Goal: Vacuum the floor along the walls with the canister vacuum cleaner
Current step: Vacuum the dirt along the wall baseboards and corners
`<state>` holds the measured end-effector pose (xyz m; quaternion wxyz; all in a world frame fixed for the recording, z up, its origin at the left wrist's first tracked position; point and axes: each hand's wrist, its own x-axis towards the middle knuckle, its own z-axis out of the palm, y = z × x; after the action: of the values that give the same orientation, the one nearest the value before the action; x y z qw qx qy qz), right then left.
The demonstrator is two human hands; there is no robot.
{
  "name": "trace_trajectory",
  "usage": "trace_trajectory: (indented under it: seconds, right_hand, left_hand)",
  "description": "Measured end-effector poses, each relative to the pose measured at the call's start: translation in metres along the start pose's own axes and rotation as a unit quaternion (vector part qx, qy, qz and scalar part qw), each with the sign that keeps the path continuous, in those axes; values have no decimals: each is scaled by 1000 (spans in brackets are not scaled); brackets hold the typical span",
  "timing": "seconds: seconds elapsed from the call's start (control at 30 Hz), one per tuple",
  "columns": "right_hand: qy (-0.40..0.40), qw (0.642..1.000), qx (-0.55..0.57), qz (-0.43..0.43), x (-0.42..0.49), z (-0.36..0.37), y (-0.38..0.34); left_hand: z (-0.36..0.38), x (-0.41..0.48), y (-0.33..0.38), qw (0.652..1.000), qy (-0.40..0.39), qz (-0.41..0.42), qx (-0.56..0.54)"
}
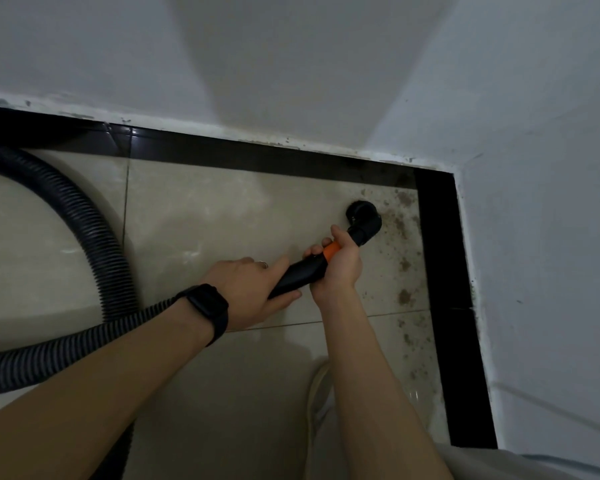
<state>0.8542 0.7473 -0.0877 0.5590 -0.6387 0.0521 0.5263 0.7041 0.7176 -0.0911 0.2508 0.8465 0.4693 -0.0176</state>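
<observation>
A black vacuum nozzle (pixel 363 220) with a round brush head rests on the beige floor tile near the room's corner. Its black handle tube (pixel 297 276) has an orange band (pixel 330 250). My right hand (pixel 336 263) grips the tube around the orange band, just behind the nozzle. My left hand (pixel 248 289), with a dark watch on the wrist, holds the rear of the tube. The ribbed dark hose (pixel 94 237) loops away to the left. Brown dirt specks (pixel 403 265) lie along the right wall.
White walls meet in a corner at upper right, edged by a black skirting tile (pixel 440 271). A light shoe (pixel 317 393) shows below my right forearm. The hose crosses the floor at left and lower left.
</observation>
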Motion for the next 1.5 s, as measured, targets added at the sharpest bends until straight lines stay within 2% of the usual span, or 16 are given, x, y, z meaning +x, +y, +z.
trace_trajectory:
  seconds: [0.33, 0.6, 0.8, 1.03, 1.3, 1.5]
  right_hand:
    - [-16, 999, -40, -10, 18, 32, -7]
    - [-36, 999, -37, 17, -8, 45, 23]
    - [39, 999, -13, 3, -32, 11, 48]
    - [123, 992, 28, -17, -39, -41, 45]
    - [151, 987, 48, -29, -26, -61, 22]
    - [133, 990, 49, -21, -11, -62, 12]
  left_hand:
    - [-9, 17, -15, 998, 2, -33, -54]
    - [-17, -24, -37, 995, 2, -46, -83]
    - [-11, -50, -37, 999, -27, 20, 2]
    - [9, -44, -9, 991, -60, 110, 37]
    - [13, -18, 19, 990, -68, 121, 37]
    - [21, -5, 21, 991, -59, 116, 23]
